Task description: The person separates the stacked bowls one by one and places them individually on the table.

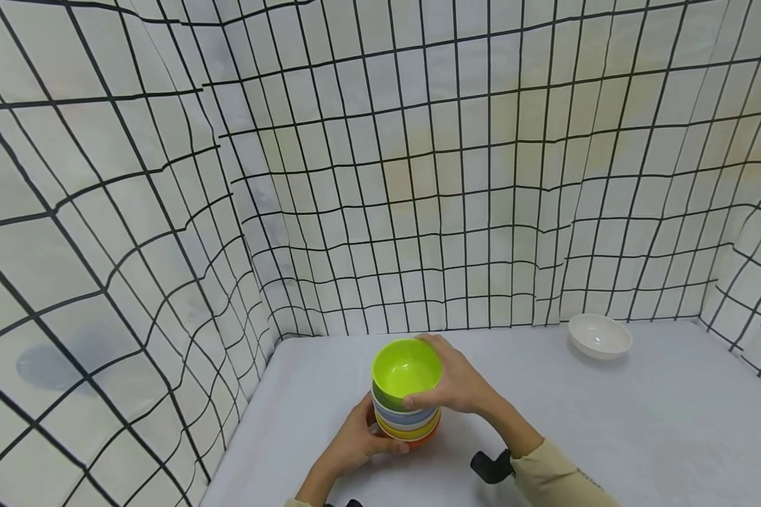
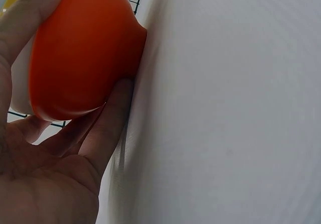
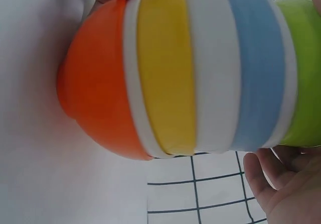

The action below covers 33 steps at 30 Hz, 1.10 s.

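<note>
On the big white table stands a stack of bowls, the right hand holding the green top bowl, the left hand with fingers round the orange bottom bowl, and a small white bowl well apart.

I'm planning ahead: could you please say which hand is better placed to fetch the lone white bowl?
Probably the right hand, nearer the white bowl though holding the green bowl; the left hand grips the stack low.
</note>
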Each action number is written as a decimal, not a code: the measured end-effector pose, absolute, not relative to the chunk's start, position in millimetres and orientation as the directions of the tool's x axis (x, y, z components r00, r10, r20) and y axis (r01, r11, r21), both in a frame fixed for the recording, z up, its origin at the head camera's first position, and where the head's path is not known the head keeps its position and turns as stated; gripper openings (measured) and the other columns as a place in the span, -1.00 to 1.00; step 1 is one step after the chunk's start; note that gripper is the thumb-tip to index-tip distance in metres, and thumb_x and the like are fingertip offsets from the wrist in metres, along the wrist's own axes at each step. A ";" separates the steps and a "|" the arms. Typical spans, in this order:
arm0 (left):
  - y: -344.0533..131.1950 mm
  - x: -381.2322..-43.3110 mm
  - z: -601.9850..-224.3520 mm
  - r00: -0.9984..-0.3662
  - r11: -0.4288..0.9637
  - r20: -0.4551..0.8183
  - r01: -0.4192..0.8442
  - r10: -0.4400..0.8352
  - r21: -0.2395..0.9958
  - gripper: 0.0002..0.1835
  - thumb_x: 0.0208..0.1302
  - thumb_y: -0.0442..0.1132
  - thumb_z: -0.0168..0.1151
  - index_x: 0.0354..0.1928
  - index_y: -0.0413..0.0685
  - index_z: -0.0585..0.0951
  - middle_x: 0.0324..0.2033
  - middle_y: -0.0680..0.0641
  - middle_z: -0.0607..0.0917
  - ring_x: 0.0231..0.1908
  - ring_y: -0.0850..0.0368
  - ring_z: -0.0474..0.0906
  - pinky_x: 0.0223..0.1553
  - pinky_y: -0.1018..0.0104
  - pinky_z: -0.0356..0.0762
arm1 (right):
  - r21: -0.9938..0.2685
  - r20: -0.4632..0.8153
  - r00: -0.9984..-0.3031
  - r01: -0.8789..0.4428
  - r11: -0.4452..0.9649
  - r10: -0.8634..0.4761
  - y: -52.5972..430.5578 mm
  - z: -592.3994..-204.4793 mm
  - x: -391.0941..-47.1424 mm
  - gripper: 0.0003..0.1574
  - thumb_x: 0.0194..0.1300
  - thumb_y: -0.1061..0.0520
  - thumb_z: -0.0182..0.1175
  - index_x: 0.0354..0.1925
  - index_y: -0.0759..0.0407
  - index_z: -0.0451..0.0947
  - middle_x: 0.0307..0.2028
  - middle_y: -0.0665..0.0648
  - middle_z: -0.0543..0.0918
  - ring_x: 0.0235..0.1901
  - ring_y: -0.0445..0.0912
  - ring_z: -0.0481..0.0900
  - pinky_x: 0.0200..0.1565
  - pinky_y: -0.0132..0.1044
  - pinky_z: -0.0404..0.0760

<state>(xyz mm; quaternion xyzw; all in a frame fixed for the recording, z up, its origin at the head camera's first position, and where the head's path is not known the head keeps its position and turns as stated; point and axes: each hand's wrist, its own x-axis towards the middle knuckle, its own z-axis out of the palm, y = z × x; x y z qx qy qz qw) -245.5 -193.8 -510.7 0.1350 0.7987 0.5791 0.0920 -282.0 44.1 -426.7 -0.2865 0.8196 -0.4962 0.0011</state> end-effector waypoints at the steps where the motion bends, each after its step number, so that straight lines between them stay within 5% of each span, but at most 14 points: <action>1: -193.8 -245.6 -510.6 -0.946 0.294 0.011 0.111 0.323 0.949 0.05 -0.09 -0.03 0.69 0.47 0.35 0.31 0.26 0.08 0.59 0.30 0.01 0.51 0.42 -0.16 0.42 | -0.815 0.289 -0.833 -0.473 0.336 -0.472 45.0 -425.0 -281.7 0.33 -0.09 -0.20 0.62 0.50 0.09 0.18 0.23 0.13 0.53 0.08 -0.02 0.59 0.03 -0.19 0.70; 21: -192.1 -245.2 -507.8 -0.947 0.267 0.015 0.106 0.321 0.958 0.07 -0.07 -0.11 0.69 0.50 0.23 0.28 0.33 0.00 0.56 0.36 -0.08 0.47 0.45 -0.16 0.38 | -0.817 0.357 -0.855 -0.481 0.317 -0.376 82.9 -401.8 -284.3 0.29 -0.08 -0.08 0.64 0.49 0.06 0.18 0.27 0.19 0.51 0.11 0.08 0.57 0.03 -0.25 0.72; 33: -192.0 -246.1 -508.4 -0.950 0.268 0.022 0.110 0.311 0.957 0.12 -0.11 -0.10 0.71 0.52 0.23 0.27 0.35 0.01 0.55 0.36 -0.08 0.47 0.45 -0.21 0.35 | -0.822 0.279 -0.926 -0.367 0.435 -0.253 118.5 -416.1 -293.7 0.38 -0.05 -0.15 0.63 0.55 0.14 0.10 0.35 0.25 0.46 0.11 0.12 0.56 0.09 -0.05 0.74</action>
